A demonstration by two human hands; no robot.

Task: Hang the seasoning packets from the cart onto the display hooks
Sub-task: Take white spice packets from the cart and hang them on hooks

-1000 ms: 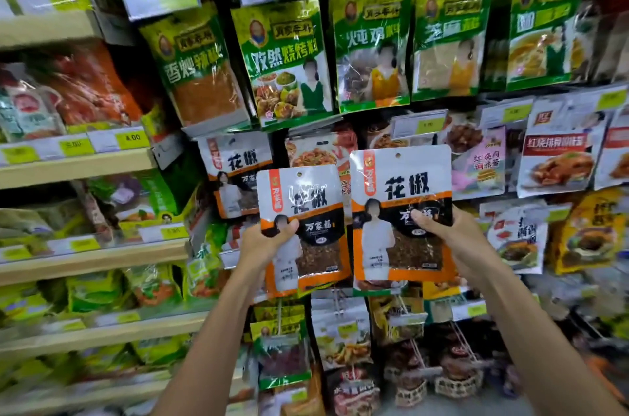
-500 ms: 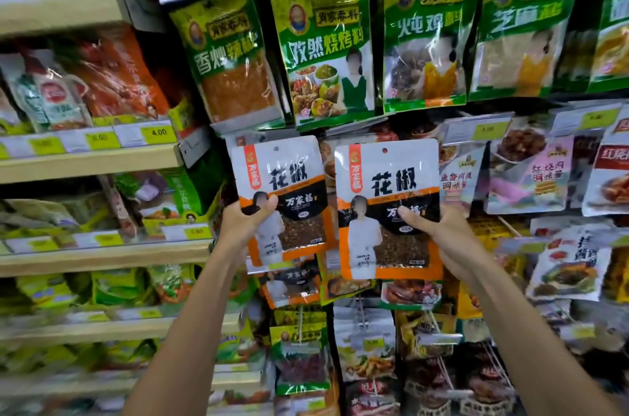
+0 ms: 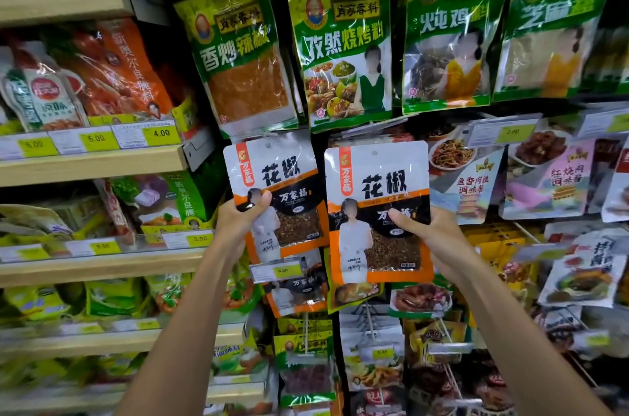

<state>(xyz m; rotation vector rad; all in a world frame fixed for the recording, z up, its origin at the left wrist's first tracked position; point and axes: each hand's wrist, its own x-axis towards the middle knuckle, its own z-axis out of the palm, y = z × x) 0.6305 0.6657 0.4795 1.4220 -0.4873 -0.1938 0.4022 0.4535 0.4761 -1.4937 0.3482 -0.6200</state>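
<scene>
Reference: green seasoning packet (image 3: 343,47), hanging on the display. Right pepper packet (image 3: 377,184) is upright just below it, its right edge pinched by right hand (image 3: 432,235). Left pepper packet (image 3: 277,170) sits below-left of it, slightly tilted, its left edge gripped by left hand (image 3: 238,221).

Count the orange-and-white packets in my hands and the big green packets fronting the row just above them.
Orange-and-white packets: 2, the left packet in the left hand and the right packet in the right hand
Green packets fronting the row above: 4
Total: 6
</scene>
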